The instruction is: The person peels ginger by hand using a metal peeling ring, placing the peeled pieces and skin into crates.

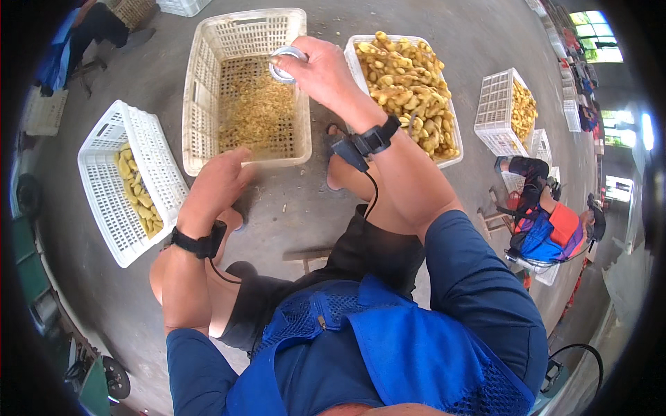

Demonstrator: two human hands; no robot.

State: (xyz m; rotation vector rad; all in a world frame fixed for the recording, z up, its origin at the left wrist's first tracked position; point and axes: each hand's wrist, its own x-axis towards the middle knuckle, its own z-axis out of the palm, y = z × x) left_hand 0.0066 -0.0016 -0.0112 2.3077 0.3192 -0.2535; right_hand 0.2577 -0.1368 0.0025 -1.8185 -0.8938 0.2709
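Note:
My right hand (312,69) is closed on a round silver metal piece (283,64), held over a white plastic crate (197,97) whose slatted bottom is scattered with pale peelings (257,114). My left hand (225,177) is at that crate's near rim, its fingers curled and blurred, so what they hold, if anything, cannot be made out. Right of it, a white crate (352,59) is heaped with yellow ginger roots (409,83). At the left, a tilted white crate (104,173) holds several yellow roots (135,191).
Another crate of roots (494,111) stands at the right on the concrete floor (291,201). A co-worker (548,229) in blue and red sits below it. Another person (76,38) is at the upper left. A low wooden stool (312,255) shows beneath me; wheeled equipment (111,378) lines the left edge.

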